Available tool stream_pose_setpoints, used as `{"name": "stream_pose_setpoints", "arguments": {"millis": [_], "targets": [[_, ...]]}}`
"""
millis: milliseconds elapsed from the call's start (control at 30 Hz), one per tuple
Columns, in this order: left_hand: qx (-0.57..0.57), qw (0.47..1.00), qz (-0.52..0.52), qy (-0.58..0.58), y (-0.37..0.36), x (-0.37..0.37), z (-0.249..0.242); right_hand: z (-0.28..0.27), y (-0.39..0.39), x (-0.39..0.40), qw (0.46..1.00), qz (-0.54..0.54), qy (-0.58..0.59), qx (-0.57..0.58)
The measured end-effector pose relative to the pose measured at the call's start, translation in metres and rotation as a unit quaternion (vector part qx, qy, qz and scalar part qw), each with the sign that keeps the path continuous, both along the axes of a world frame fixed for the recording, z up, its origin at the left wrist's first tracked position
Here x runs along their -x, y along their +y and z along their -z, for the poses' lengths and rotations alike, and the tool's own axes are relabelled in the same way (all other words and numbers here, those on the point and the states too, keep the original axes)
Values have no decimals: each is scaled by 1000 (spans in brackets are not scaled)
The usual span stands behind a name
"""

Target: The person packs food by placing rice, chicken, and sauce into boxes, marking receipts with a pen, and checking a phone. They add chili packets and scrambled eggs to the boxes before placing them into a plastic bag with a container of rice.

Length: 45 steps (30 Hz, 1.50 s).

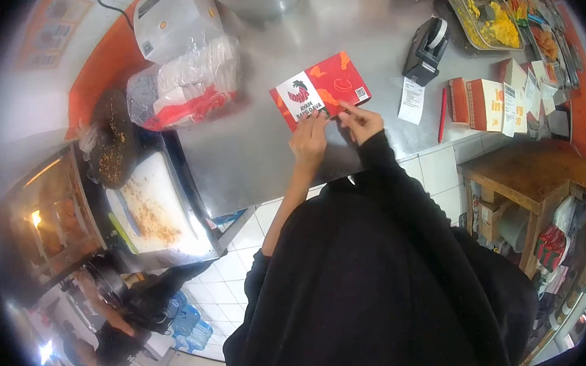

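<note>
A red and white cardboard food box [332, 78] with orange patches and printed lettering lies closed on the steel table in front of me. My left hand [309, 141] has its fingers bunched on the near edge, by the white panel. Just to its right, my right hand [362, 122] pinches at that same edge with thumb and forefinger. The fingers of both hands are close together at the box's front side. What exactly the fingertips grip there is too small to make out.
Right of the box stand a black label printer [426, 51] with a paper slip [411, 101], a red pen [442, 115] and more boxes [495, 104] with receipts. A tray of yellow food [496, 29] sits behind. Wrapped packaging [187, 85] lies left; a co-worker [113, 338] stands lower left.
</note>
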<state>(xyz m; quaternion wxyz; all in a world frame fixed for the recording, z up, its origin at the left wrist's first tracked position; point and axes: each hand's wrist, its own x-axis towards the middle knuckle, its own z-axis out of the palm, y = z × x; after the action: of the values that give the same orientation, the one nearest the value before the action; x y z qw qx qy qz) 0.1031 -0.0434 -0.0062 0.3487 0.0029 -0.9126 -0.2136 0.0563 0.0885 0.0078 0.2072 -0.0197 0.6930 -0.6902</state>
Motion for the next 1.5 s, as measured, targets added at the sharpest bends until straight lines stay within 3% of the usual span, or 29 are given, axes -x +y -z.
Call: {"name": "stream_pose_setpoints", "arguments": {"millis": [133,200,333,433,467,500,533,567,600,633,667,733,767,867,900,967,1067,1167,1267,1300,1367,1400,1467,1500], "targets": [[100,994,46,-2,3,1,-12,2,-12,-3,997,80,9,-18],[75,993,-4,-94,13,3,-23,12,-6,4,973,52,166,-153],[94,989,-34,-112,21,13,-26,16,21,15,924,0,278,-264],[53,989,-13,-136,36,13,-21,-1,75,42,866,273,311,-280],[-29,991,52,-118,55,10,-19,-17,93,56,827,375,281,-311],[-112,982,116,-101,75,8,-17,-15,105,69,792,382,294,-374],[-240,948,131,-162,99,13,-15,-12,115,88,752,388,309,-435],[-361,894,145,-222,121,21,-15,-5,123,102,858,318,215,-342],[-361,892,155,-223,135,31,-10,7,129,115,935,239,116,-236],[-420,863,139,-246,148,45,-2,15,127,120,948,258,167,-79],[-476,828,122,-271,155,56,7,20,136,118,945,266,170,-82],[-442,822,110,-341,158,78,19,-6,136,95,952,299,-66,9],[-404,814,88,-408,159,87,21,0,129,86,948,311,-37,56],[-353,814,100,-450,157,106,12,-2,111,72,935,312,0,169],[-448,782,130,-414,157,109,35,3,113,73,933,316,4,171],[-481,766,132,-405,157,105,43,30,106,66,932,317,153,-86],[-505,765,129,-378,154,110,42,48,105,64,911,352,175,-127],[-538,672,171,-479,142,121,48,33,108,65,902,349,173,-188],[-470,689,218,-507,120,116,-18,20,108,67,892,341,176,-238],[-354,775,260,-453,109,115,12,15,109,66,882,345,182,-266],[-300,838,260,-373,84,91,-64,10,113,70,871,335,193,-302],[-302,842,251,-370,67,83,-77,16,118,73,876,309,207,-307],[-387,859,85,-324,36,66,-90,12,119,72,857,281,208,-379],[-389,861,73,-320,22,60,-81,31,131,79,900,125,41,-417]]}}
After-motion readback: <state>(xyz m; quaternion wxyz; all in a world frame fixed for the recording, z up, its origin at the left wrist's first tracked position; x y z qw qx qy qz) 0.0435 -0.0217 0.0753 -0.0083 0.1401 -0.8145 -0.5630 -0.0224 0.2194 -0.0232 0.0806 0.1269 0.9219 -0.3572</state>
